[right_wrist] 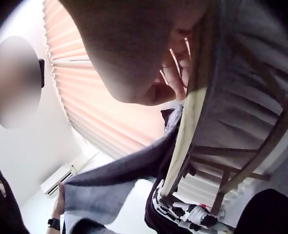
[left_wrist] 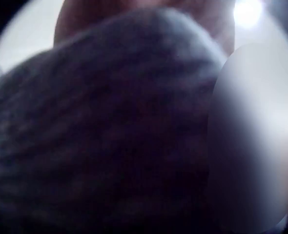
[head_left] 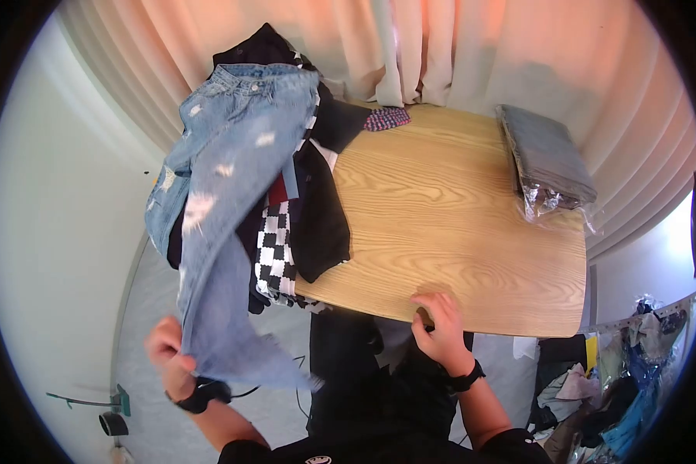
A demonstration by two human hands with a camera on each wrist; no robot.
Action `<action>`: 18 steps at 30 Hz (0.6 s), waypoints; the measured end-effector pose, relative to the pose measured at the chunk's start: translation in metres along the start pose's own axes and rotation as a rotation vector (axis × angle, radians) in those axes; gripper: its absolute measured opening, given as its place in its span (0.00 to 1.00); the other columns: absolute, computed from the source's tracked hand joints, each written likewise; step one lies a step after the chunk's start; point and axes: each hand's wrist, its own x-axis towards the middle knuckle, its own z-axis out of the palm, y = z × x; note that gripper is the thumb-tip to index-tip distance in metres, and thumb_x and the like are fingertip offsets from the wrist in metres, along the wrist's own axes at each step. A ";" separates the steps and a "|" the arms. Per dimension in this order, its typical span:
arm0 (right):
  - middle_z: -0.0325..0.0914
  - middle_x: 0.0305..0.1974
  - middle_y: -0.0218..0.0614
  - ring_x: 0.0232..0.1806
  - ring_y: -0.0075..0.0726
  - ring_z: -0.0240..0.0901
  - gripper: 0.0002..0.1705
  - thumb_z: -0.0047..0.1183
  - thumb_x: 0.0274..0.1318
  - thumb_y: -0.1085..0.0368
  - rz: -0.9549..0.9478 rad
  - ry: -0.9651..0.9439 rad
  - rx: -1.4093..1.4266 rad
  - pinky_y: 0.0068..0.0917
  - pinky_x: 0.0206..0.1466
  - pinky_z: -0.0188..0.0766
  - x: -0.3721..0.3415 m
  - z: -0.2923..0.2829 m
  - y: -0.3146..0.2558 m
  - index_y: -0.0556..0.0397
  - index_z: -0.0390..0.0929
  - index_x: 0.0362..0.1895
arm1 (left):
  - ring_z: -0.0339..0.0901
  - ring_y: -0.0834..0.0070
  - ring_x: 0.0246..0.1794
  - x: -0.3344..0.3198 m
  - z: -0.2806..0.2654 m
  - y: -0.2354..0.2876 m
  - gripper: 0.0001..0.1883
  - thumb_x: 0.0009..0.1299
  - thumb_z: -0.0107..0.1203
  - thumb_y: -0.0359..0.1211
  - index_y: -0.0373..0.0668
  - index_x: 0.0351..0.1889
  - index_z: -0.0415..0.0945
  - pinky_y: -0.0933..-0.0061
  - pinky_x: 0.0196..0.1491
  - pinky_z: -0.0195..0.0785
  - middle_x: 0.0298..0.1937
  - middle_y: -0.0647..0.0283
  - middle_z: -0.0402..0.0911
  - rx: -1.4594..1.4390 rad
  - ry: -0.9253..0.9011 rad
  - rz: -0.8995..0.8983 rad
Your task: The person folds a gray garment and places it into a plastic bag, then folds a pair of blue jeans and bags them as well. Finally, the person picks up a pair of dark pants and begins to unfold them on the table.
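Light-blue ripped jeans [head_left: 239, 147] lie waist-up over a clothes pile at the table's left end, one leg stretched toward the person. My left hand [head_left: 170, 348] grips that leg near its frayed hem, left of the table. Dark, blurred cloth [left_wrist: 110, 136] fills most of the left wrist view. At the table's near edge, my right hand [head_left: 441, 329] rests with fingers loosely bent and holds nothing. In the right wrist view, that hand's fingers [right_wrist: 173, 73] lie along the table edge [right_wrist: 185, 131], and the jeans leg [right_wrist: 105, 185] spans out to the left hand.
Under the jeans are black garments [head_left: 321, 220] and a checkered black-and-white cloth [head_left: 274, 247]. A bagged pair of folded grey jeans [head_left: 549, 155] sits at the table's [head_left: 441, 216] back right. More clothes [head_left: 595, 387] hang or lie at lower right. Curtains [head_left: 471, 46] stand behind.
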 end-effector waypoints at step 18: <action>0.77 0.46 0.46 0.46 0.54 0.75 0.20 0.51 0.52 0.75 -0.724 0.362 1.237 0.48 0.46 0.73 0.041 -0.130 -0.149 0.56 0.71 0.51 | 0.75 0.57 0.47 0.042 0.090 -0.137 0.12 0.65 0.58 0.31 0.36 0.43 0.76 0.65 0.52 0.66 0.44 0.53 0.77 0.762 0.000 -0.180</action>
